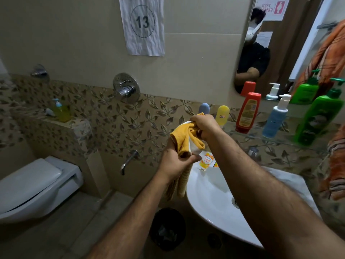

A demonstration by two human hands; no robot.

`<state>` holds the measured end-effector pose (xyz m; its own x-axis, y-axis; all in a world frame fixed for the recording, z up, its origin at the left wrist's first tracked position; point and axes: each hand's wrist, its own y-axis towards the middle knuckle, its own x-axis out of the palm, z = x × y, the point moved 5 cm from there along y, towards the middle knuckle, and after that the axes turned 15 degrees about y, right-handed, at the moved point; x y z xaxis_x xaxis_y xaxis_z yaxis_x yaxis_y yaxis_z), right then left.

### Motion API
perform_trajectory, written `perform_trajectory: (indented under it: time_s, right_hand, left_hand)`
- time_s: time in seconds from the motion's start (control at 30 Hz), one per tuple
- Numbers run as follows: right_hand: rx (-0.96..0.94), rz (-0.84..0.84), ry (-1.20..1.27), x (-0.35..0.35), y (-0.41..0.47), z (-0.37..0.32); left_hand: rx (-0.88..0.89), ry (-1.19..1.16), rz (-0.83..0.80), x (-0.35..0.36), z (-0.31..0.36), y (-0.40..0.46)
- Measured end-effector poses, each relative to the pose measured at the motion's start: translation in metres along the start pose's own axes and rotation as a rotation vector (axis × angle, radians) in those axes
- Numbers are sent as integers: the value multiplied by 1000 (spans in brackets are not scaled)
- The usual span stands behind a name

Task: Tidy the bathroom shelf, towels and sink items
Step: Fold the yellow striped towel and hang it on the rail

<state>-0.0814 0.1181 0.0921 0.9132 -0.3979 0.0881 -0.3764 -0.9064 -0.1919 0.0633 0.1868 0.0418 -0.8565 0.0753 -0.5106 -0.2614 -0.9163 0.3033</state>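
Both hands grip the yellow towel, left hand low, right hand high. Better to fold evenly, keeping clear of sink.

The bunched yellow terry towel hung between both hands, with the white ceramic sink below-right and the white wall-hung toilet far left.

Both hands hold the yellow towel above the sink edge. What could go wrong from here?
1. The yellow towel, gripped by the left hand and right hand, hangs beside the sink; its loose end may brush the small tube on the rim and topple it.
2. The right hand is close to the yellow bottle on the glass shelf; an elbow swing might knock bottles.
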Motion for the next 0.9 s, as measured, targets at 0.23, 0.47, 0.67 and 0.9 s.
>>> perform_trajectory:
  time_s: [0.23, 0.47, 0.67, 0.9]
  right_hand:
    - [42, -123, 317, 11, -4, 0]
    - [-127, -369, 322, 27, -21, 25]
    - [-612, -185, -384, 18, -51, 57]
    - [-785, -194, -261, 33, -80, 62]
  left_hand:
    - [-205, -245, 129, -3, -19, 10]
    - [-471, -589, 285, -7, -36, 14]
    - [-577, -702, 320, -8, -53, 5]
    - [-483, -874, 130, -17, -36, -12]
